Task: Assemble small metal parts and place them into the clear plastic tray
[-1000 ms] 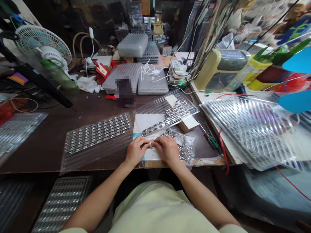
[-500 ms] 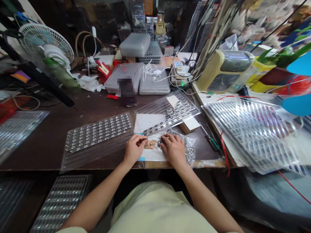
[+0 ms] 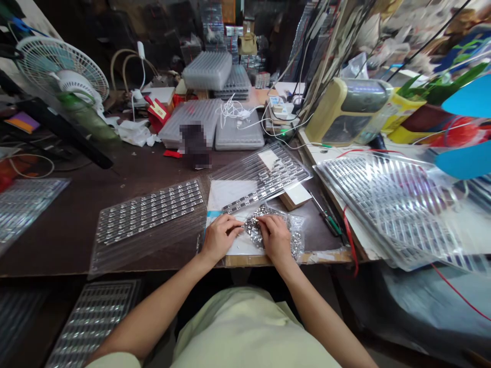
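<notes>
At the near edge of the surface [image 3: 65, 245], my right hand [image 3: 275, 237] lies curled on silvery metal parts [image 3: 253, 230] spilling from a plastic bag [image 3: 296, 246]. My left hand [image 3: 220, 237] reaches in beside them, and I cannot tell if either grips anything. Singling out one part calls for a fingertip pinch.

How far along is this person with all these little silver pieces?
Done: the clear tray on the left looks full, with neat rows of silver pieces.

In hand: the left hand and right hand are at a heap of silver pieces on a clear plastic bag.

Left: the tray ahead is only partly filled, with bare rows showing, and the bag still holds many loose pieces.
</notes>
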`<state>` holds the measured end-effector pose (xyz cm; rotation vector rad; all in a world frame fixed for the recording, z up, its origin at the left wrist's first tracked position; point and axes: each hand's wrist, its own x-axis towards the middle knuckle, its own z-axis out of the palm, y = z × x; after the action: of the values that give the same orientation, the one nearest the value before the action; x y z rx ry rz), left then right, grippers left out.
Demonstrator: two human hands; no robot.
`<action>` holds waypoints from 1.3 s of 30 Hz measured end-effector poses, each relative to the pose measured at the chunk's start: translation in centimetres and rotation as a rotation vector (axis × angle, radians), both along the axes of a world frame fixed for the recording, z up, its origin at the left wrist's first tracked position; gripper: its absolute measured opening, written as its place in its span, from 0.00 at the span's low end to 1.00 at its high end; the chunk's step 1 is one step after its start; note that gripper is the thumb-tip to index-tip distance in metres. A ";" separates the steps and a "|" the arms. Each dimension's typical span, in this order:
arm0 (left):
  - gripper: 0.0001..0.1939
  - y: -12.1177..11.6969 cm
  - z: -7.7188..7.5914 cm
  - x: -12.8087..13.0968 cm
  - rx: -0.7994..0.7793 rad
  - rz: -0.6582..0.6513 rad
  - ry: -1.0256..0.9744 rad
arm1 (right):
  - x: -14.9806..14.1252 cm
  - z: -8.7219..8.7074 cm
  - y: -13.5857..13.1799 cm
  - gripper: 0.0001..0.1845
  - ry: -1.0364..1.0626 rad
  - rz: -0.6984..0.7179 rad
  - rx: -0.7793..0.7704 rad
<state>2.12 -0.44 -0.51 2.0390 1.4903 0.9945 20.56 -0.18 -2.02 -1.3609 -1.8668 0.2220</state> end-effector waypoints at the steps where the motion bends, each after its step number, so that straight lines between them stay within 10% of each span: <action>1: 0.06 0.0 -0.1 0.0 -0.004 -0.002 0.007 | 0.0 0.0 0.0 0.11 0.008 0.009 -0.001; 17: 0.05 0.3 -0.3 -0.5 -0.005 -0.006 -0.017 | -0.4 0.6 -0.1 0.07 -0.218 -0.012 -0.078; 24: 0.05 3.8 1.1 -7.3 0.087 0.396 0.280 | -0.6 1.2 -0.3 0.07 0.022 0.047 -0.072; 30: 0.06 3.0 0.6 -10.2 0.107 0.481 0.419 | -3.1 1.4 0.2 0.06 -0.042 0.124 -0.154; 39: 0.06 4.8 2.0 -5.0 0.087 0.159 0.349 | -4.6 0.6 0.1 0.08 -0.227 0.122 -0.089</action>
<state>-2.87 4.38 1.50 2.2741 1.8382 0.8006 16.00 -0.13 -1.42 -1.3803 -2.1543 0.2220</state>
